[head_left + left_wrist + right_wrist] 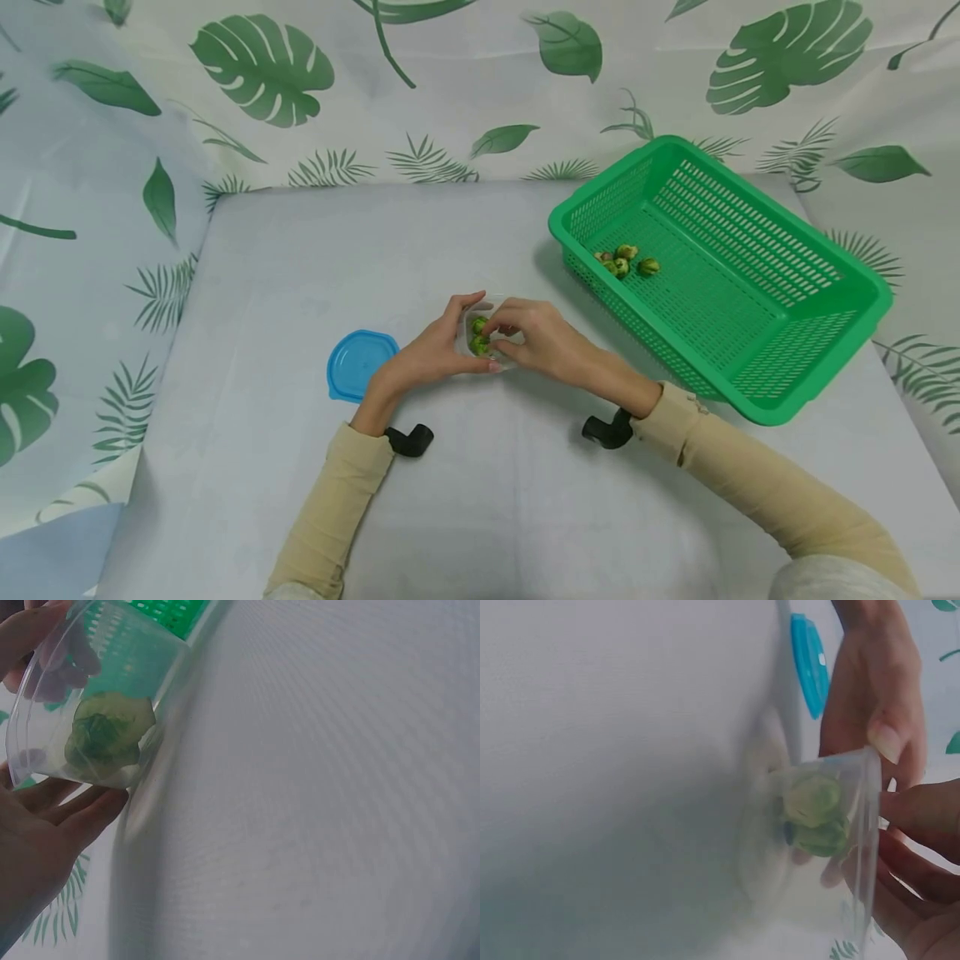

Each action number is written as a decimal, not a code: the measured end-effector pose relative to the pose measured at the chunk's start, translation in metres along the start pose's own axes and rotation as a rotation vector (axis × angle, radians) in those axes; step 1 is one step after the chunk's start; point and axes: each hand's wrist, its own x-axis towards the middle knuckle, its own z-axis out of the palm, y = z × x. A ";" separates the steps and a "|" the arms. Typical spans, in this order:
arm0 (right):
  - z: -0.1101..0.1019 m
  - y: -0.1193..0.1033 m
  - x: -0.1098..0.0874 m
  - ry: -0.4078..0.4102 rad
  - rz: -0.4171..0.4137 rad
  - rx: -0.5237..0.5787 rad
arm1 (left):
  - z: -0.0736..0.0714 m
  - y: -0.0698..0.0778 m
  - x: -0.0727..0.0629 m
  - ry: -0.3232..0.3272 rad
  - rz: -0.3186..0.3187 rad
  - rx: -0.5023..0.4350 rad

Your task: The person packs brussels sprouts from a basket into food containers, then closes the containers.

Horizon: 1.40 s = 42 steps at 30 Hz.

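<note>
A clear plastic container [124, 664] stands on the table in the middle of the head view. My left hand [427, 350] grips it from the left, thumb along the near side and fingers around the far side. Inside lie two green Brussels sprouts [480, 344], also visible through the wall in the right wrist view. At the container's mouth, my right hand [547, 337] has its loosely bent fingers over the rim, close to the sprouts. Nothing shows between its thumb and fingers. A blue lid [360, 365] lies left of the container, behind the left wrist.
A green plastic basket [787, 229] with slotted walls stands at the right. Several more Brussels sprouts [622, 265] sit in its left corner. Leaf-patterned cloth [450, 100] hangs behind and beside the grey-white table [495, 500].
</note>
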 end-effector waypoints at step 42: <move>-0.104 -0.003 -0.011 -0.172 0.256 0.221 | 0.002 -0.001 0.002 0.000 -0.028 0.013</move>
